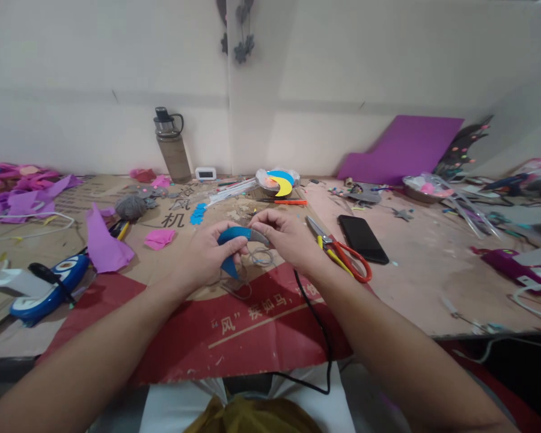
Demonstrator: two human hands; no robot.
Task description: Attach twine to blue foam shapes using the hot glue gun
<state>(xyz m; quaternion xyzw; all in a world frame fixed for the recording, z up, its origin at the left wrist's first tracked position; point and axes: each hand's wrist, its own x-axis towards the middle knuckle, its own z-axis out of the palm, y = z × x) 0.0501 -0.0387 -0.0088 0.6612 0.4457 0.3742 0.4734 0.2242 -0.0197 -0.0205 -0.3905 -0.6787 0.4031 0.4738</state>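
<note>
- Workpiece: blue crescent (235, 233), held over the bench (415, 276) between both hands.
- Left hand (210, 248): fingers pinch the blue body.
- Right hand (290, 233): fingers grip the grey end (258, 237).
- Done: curved outline, apparently cut; scissors (327, 240) lie unheld.
- Remaining: undetermined; whether blue and grey are joined cannot be told.

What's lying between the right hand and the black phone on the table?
The head view shows scissors, with something yellow alongside, between the right hand and the black phone.
</note>
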